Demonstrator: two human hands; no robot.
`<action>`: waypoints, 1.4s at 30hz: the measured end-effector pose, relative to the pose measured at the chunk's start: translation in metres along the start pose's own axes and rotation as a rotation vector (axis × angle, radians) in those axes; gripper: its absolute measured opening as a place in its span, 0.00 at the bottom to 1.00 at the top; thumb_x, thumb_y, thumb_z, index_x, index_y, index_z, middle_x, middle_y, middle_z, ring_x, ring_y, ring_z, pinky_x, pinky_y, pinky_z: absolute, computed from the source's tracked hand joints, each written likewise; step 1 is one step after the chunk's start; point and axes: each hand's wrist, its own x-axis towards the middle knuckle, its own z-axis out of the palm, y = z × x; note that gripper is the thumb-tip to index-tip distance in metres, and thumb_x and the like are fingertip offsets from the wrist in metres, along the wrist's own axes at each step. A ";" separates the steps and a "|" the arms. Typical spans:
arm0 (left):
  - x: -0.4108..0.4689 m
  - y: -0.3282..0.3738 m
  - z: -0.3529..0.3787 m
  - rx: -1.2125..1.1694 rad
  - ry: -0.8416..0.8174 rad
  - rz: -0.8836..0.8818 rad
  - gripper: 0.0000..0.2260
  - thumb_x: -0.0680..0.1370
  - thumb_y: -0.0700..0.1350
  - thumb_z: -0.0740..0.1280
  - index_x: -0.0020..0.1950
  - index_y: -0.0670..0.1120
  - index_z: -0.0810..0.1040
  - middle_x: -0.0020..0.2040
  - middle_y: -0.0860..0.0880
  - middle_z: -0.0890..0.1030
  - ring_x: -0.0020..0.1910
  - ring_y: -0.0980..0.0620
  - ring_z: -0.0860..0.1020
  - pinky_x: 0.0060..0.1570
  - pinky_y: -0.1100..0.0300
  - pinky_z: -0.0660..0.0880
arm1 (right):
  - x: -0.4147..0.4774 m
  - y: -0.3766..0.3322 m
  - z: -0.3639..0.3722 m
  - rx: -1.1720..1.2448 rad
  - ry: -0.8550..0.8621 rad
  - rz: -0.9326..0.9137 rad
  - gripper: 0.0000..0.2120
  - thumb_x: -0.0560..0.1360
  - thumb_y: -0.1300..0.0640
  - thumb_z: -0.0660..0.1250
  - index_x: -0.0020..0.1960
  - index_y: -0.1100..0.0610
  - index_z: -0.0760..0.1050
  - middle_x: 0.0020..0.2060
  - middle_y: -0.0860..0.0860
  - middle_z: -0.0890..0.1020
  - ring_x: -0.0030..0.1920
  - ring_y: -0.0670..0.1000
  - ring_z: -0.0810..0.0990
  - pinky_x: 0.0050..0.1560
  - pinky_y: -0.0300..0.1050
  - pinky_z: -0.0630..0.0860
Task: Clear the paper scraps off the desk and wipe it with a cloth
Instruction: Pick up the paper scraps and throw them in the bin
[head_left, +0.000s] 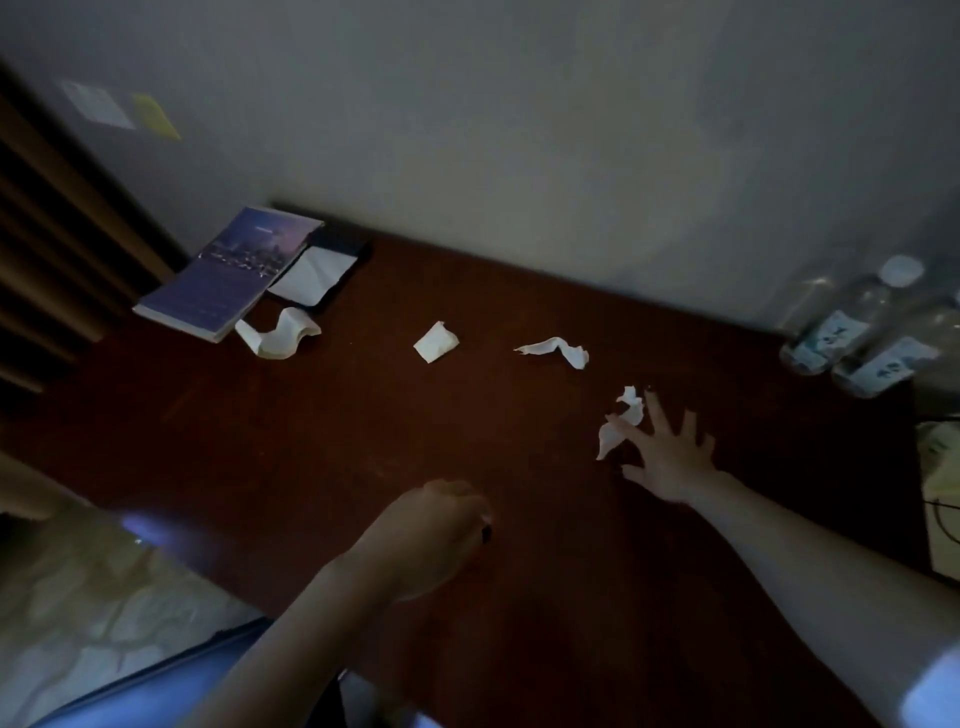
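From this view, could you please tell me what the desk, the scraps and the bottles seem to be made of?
Desk: probably wood or veneer, dark reddish-brown, smooth with a dull sheen.
Scraps: thin white paper or tissue, creased and curled.
Bottles: likely clear plastic, see-through, with printed labels and a white cap.

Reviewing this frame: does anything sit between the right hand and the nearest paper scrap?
Nothing visible does. The right hand, fingers spread, has its fingertips at the crumpled paper scrap on the desk. The plastic bottles stand farther right, by the wall, off that path.
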 end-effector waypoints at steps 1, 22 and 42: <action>0.010 -0.006 0.001 0.000 -0.029 0.025 0.13 0.80 0.46 0.57 0.63 0.50 0.75 0.61 0.54 0.74 0.59 0.55 0.72 0.57 0.59 0.71 | 0.002 0.003 0.005 0.042 0.033 -0.022 0.31 0.77 0.46 0.61 0.74 0.38 0.49 0.76 0.52 0.40 0.74 0.65 0.43 0.70 0.65 0.50; 0.267 -0.031 0.021 0.103 0.061 0.122 0.19 0.76 0.39 0.62 0.66 0.53 0.73 0.67 0.47 0.68 0.64 0.40 0.64 0.61 0.44 0.67 | -0.132 -0.031 0.106 0.793 0.424 0.375 0.11 0.75 0.65 0.66 0.55 0.56 0.80 0.43 0.38 0.75 0.44 0.36 0.75 0.43 0.28 0.68; -0.104 0.415 0.302 0.125 -0.676 0.897 0.18 0.79 0.49 0.63 0.69 0.47 0.71 0.57 0.47 0.80 0.50 0.48 0.81 0.49 0.55 0.77 | -0.596 0.015 0.359 0.989 1.076 1.212 0.10 0.75 0.58 0.67 0.50 0.48 0.67 0.39 0.46 0.76 0.37 0.46 0.76 0.37 0.39 0.71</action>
